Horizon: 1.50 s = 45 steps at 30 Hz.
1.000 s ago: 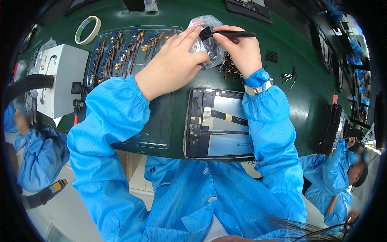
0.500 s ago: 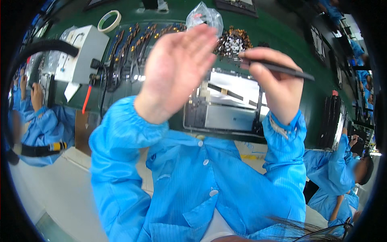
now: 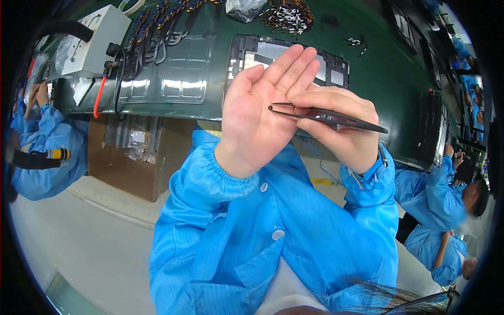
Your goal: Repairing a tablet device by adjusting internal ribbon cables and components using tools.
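Observation:
My left hand (image 3: 254, 118) is turned palm up with its fingers stretched out. A tiny dark ring-shaped part (image 3: 270, 108) shows against its palm, at the tip of a black pair of tweezers (image 3: 359, 124). My right hand (image 3: 344, 118) pinches the tweezers, their tips slightly apart. Whether the tips grip the ring or only touch it, I cannot tell. Behind my hands, partly covered by them, a flat electronic device with its inside exposed and a black frame (image 3: 340, 68) lies on the green table (image 3: 388, 79).
Small silvery and brown parts (image 3: 289, 18) are heaped beyond the device, beside a clear plastic bag (image 3: 244, 8). Ribbon-like cables (image 3: 157, 44) and a pale box (image 3: 97, 42) are to the left. Below the table edge stands a cardboard box (image 3: 123, 176). Black panels (image 3: 433, 126) stack at right; co-workers sit on both sides.
My two hands have come together, and the tweezers have swung from above the far parts to my left palm. The view has shifted, uncovering the cardboard box and more of the device.

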Tool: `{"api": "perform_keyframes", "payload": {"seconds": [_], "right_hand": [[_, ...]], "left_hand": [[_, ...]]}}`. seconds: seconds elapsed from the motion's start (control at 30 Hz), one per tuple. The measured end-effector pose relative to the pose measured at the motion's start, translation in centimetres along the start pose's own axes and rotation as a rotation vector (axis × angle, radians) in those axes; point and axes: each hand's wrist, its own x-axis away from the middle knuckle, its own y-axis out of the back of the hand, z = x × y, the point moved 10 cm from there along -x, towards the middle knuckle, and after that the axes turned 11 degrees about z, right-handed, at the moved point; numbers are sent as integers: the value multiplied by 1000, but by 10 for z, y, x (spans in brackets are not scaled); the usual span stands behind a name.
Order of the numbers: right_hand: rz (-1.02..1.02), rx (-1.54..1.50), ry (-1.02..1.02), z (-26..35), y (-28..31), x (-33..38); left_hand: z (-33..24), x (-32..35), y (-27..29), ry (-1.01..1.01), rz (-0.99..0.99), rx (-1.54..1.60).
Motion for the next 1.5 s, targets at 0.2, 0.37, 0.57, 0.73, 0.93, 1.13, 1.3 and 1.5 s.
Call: {"api": "perform_keyframes", "payload": {"seconds": [0.2,0.37,0.57,0.73,0.93,1.13,1.3,1.5], "right_hand": [[-14,70,85,16,0,10],[8,58,59,14,-12,7],[0,-189,43,12,-37,-7],[56,-1016,-221,-25,-162,-57],[151,-1563,-227,-25,-363,-154],[85,-1524,-312,3,-466,-210],[147,-1628,-462,-17,-463,-200],[121,-1709,-46,3,-257,-99]], "left_hand": [[3,5,-8,-21,-17,-24],[-3,14,-8,-32,-7,-15],[-33,42,-18,-133,-12,-66],[-154,136,-8,-549,200,-347],[-321,273,53,-1055,-495,-696],[-394,346,52,-976,-719,-1204],[-384,334,58,-614,325,-775],[-254,220,-20,-761,197,-766]]}}
